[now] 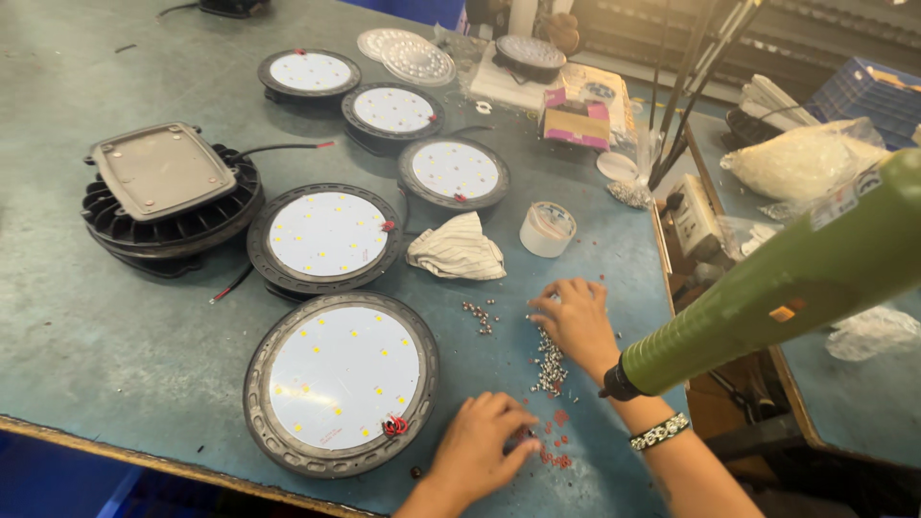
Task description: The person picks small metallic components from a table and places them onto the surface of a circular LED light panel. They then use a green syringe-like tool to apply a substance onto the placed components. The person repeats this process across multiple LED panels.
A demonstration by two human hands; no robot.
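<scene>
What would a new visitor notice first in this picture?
Probably the row of round LED lamp plates running diagonally up the grey-green table. Next, the green power screwdriver hanging in from the right, above the right hand on a pile of small screws, and the left hand near red bits.

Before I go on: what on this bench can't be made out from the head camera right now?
- Left hand: fingertips curl over the red pieces; any grip is hidden.
- Right hand: palm-down on the small screws, covering what lies beneath.
- Green tool: tip blurred, rear cut off by the right edge.
- Screws: too small to tell type.
- Nearest round LED lamp: its red wiring is too small to trace.
</scene>
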